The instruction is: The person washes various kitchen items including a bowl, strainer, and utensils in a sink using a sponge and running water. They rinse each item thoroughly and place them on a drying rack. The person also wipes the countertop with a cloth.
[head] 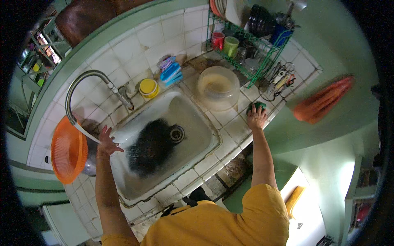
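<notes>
Water runs from the curved metal faucet (89,73) at the left of the white sink (197,144). My left hand (107,143) is beside the stream at the sink's left rim, fingers spread, with nothing in it. On the tiled counter to the right, my right hand (257,116) rests on a green scouring pad (260,106), pressing it to the tiles; whether the fingers grip it is not clear. The sink bowl has a dark patch, perhaps a shadow, next to the drain (177,134). A clear plastic bowl (218,89) stands between the sink and my right hand.
An orange plastic basket (69,150) leans left of the sink. Behind the sink stand a yellow-lidded tub (149,88) and blue packets (171,73). A green wire dish rack (246,66) holds mugs and dishes. Utensils (280,80) and a red-orange cloth (323,100) hang at the right.
</notes>
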The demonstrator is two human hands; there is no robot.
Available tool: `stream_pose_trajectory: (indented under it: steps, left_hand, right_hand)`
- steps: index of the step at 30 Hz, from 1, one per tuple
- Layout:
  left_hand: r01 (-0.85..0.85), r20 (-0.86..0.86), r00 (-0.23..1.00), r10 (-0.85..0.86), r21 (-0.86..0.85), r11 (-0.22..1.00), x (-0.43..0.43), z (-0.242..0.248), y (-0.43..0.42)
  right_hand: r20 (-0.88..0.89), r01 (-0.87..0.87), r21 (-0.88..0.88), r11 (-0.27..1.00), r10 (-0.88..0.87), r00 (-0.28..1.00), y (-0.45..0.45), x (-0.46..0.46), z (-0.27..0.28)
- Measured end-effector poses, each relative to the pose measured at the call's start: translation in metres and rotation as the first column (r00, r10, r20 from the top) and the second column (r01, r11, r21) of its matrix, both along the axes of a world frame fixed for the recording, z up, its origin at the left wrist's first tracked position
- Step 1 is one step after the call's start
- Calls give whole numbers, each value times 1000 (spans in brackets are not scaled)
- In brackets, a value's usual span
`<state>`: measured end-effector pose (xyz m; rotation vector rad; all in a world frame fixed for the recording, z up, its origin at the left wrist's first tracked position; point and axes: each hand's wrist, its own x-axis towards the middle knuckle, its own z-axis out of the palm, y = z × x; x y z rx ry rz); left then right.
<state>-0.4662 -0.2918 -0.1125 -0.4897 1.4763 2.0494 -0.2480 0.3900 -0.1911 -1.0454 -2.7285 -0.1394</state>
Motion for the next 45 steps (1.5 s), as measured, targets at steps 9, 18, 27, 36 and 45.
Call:
stream_pose_trajectory:
  steps: [9, 18, 27, 36, 45]
  left_hand:
    - [119, -222, 969, -109, 35, 992, 26, -26, -31]
    - [43, -312, 921, -233, -514, 857, 59, 4, -24]
    - [-645, 270, 739, 617, 548, 533, 39, -73, -11]
    - [-443, 52, 887, 458, 374, 815, 10, -48, 33]
    - [-320, 106, 945, 309, 122, 939, 51, -37, 24]
  right_hand:
    - [184, -682, -548, 485, 865, 467, -267, 35, 14]
    - [-515, -586, -793, -169, 700, 495, -508, -132, -15]
    - [-609, -527, -792, -308, 447, 655, -587, -193, 2]
    - [365, -900, 56, 432, 830, 421, -250, -226, -35]
    - [30, -779, -298, 551, 821, 569, -330, -144, -94]
